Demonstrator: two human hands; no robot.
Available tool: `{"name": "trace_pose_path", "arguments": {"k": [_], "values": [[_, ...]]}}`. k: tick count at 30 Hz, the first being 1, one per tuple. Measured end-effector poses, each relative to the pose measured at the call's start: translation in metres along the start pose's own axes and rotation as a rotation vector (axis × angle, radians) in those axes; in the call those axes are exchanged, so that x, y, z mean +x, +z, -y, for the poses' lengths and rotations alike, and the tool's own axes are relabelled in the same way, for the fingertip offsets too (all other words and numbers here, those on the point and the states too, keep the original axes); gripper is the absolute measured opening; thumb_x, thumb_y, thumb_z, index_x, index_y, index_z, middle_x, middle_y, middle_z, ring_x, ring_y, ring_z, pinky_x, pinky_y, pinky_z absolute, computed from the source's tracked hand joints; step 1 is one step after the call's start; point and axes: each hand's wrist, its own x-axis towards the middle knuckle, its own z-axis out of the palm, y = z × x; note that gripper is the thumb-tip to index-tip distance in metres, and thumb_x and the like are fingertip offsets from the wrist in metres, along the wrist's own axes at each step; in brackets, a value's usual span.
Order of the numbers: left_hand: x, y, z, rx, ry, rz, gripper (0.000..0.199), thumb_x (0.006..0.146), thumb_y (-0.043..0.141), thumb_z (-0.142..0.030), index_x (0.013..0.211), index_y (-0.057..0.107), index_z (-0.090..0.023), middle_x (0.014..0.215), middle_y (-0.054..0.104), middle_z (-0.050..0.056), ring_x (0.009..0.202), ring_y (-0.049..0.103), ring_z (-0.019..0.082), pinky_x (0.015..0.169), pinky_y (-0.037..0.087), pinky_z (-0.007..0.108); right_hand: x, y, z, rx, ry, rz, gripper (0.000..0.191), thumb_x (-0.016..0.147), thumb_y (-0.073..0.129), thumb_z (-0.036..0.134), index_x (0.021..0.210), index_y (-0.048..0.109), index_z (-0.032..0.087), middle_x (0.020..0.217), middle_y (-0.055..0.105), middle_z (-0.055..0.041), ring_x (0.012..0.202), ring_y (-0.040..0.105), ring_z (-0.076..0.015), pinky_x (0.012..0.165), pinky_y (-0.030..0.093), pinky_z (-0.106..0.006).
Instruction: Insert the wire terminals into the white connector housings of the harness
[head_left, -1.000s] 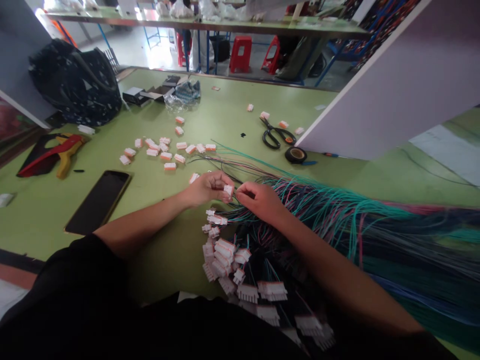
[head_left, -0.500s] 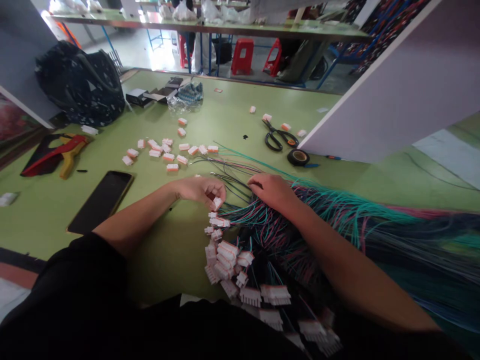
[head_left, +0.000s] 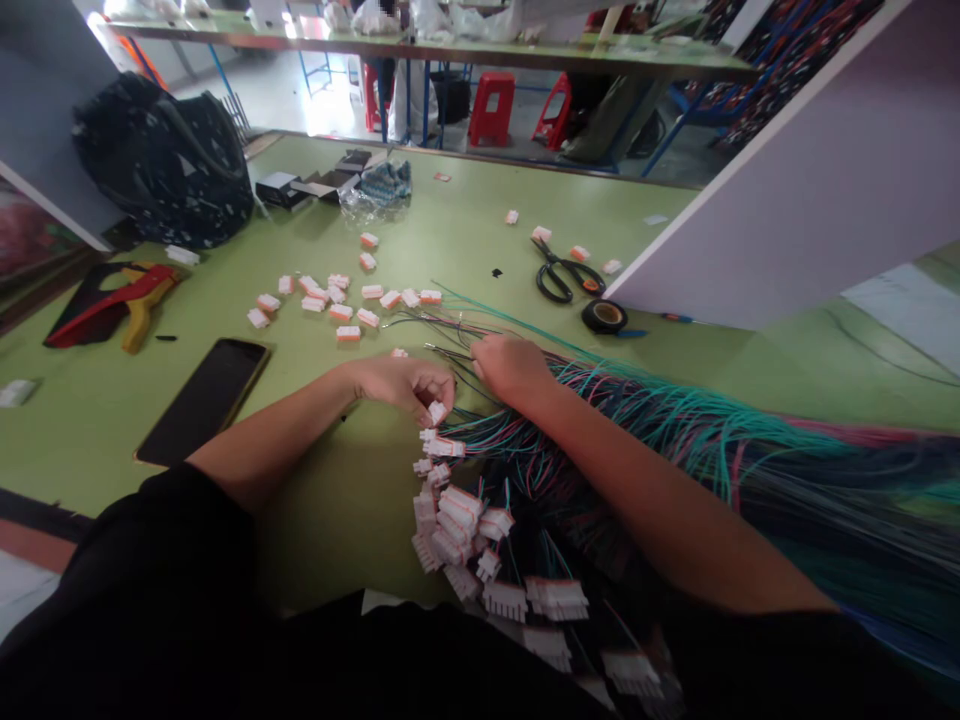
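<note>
My left hand (head_left: 409, 387) is closed in a pinch around a small white connector housing (head_left: 436, 411), just above a row of wired connectors. To its right, my right hand (head_left: 514, 370) lies over the loose ends of thin dark wires (head_left: 448, 351), fingers curled together. Its fingertips are hidden, so what they hold cannot be made out. Under the right forearm runs a thick bundle of green, pink and dark wires (head_left: 675, 405). White connectors with orange edges (head_left: 459, 510) hang at the bundle's near end, close to my body.
Several loose connectors (head_left: 341, 312) lie beyond my left hand. Scissors (head_left: 559, 270) and black tape (head_left: 604, 316) sit by a white panel (head_left: 787, 180). At left are a phone (head_left: 204, 400), a red-yellow hand tool (head_left: 124, 302) and a dark bag (head_left: 165, 160).
My right hand has moved left along the wires, closer to their loose ends, and its fingers are curled in more. My left hand still pinches the connector housing.
</note>
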Motion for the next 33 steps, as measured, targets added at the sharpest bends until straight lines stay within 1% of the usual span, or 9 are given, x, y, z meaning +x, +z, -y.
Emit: {"name": "trace_pose_path", "arguments": {"k": [4, 9, 11, 13, 16, 19, 24, 29, 33], "values": [[0.000, 0.000, -0.001, -0.005, 0.000, -0.007, 0.028, 0.058, 0.079, -0.016, 0.078, 0.059, -0.012, 0.068, 0.062, -0.001, 0.062, 0.056, 0.008, 0.057, 0.042, 0.017, 0.003, 0.002, -0.008, 0.059, 0.055, -0.039, 0.023, 0.079, 0.046, 0.017, 0.084, 0.069, 0.016, 0.089, 0.070, -0.0130, 0.076, 0.062, -0.0207, 0.056, 0.035, -0.028], [0.000, 0.000, -0.001, 0.021, 0.023, -0.032, 0.024, 0.060, 0.076, -0.012, 0.078, 0.059, -0.013, 0.067, 0.063, -0.002, 0.060, 0.056, 0.007, 0.056, 0.042, 0.017, 0.006, 0.007, -0.028, 0.490, 0.248, -0.206, 0.010, 0.067, 0.053, 0.020, 0.066, 0.063, 0.020, 0.066, 0.066, -0.0028, 0.063, 0.055, -0.0155, 0.056, 0.036, -0.026], [0.000, 0.001, 0.000, 0.000, 0.036, -0.045, 0.023, 0.061, 0.074, -0.011, 0.077, 0.058, -0.013, 0.067, 0.063, -0.001, 0.060, 0.058, 0.007, 0.056, 0.044, 0.018, 0.006, 0.010, -0.030, 0.729, 0.230, -0.261, 0.007, 0.064, 0.052, 0.020, 0.064, 0.060, 0.019, 0.062, 0.062, -0.0010, 0.060, 0.053, -0.0136, 0.056, 0.038, -0.026], [0.001, 0.002, 0.000, -0.058, 0.061, -0.081, 0.022, 0.064, 0.073, -0.013, 0.079, 0.056, -0.012, 0.067, 0.063, 0.000, 0.060, 0.060, 0.009, 0.055, 0.046, 0.019, 0.005, 0.010, -0.027, 0.968, 0.147, -0.279, 0.010, 0.063, 0.053, 0.021, 0.070, 0.060, 0.018, 0.064, 0.061, 0.0001, 0.060, 0.052, -0.0121, 0.058, 0.040, -0.026], [0.003, 0.003, 0.003, -0.153, 0.125, -0.181, 0.023, 0.069, 0.070, -0.015, 0.085, 0.054, -0.012, 0.069, 0.064, 0.001, 0.063, 0.063, 0.011, 0.056, 0.049, 0.021, -0.002, 0.004, -0.018, 1.151, -0.010, -0.261, 0.017, 0.066, 0.055, 0.026, 0.078, 0.062, 0.018, 0.069, 0.062, 0.0006, 0.060, 0.051, -0.0103, 0.059, 0.042, -0.025], [0.007, 0.005, 0.007, -0.218, 0.198, -0.260, 0.025, 0.070, 0.069, -0.014, 0.088, 0.052, -0.012, 0.072, 0.063, 0.002, 0.068, 0.065, 0.012, 0.060, 0.052, 0.022, -0.016, -0.005, -0.011, 1.048, -0.079, -0.255, 0.013, 0.069, 0.053, 0.028, 0.072, 0.062, 0.019, 0.066, 0.060, 0.0014, 0.058, 0.048, -0.0091, 0.057, 0.039, -0.024], [0.013, 0.009, 0.014, -0.310, 0.229, -0.302, 0.025, 0.069, 0.069, -0.012, 0.087, 0.052, -0.013, 0.073, 0.063, 0.001, 0.070, 0.066, 0.013, 0.062, 0.052, 0.024, -0.037, -0.005, -0.011, 0.884, -0.087, -0.307, 0.010, 0.067, 0.050, 0.023, 0.062, 0.057, 0.018, 0.058, 0.055, 0.0018, 0.055, 0.046, -0.0088, 0.056, 0.037, -0.024], [0.014, 0.011, 0.016, -0.373, 0.244, -0.320, 0.028, 0.066, 0.072, -0.013, 0.085, 0.052, -0.013, 0.071, 0.064, 0.000, 0.067, 0.066, 0.012, 0.058, 0.051, 0.020, -0.041, 0.002, -0.010, 0.795, -0.117, -0.281, 0.011, 0.065, 0.047, 0.021, 0.059, 0.055, 0.018, 0.057, 0.054, 0.0012, 0.054, 0.046, -0.0090, 0.056, 0.035, -0.024], [0.015, 0.011, 0.016, -0.367, 0.237, -0.331, 0.031, 0.064, 0.075, -0.016, 0.084, 0.052, -0.013, 0.069, 0.065, 0.000, 0.066, 0.067, 0.012, 0.058, 0.053, 0.020, -0.039, 0.005, -0.009, 0.739, -0.151, -0.257, 0.012, 0.066, 0.046, 0.022, 0.059, 0.055, 0.018, 0.057, 0.055, 0.0005, 0.053, 0.045, -0.0090, 0.055, 0.034, -0.024]]}}
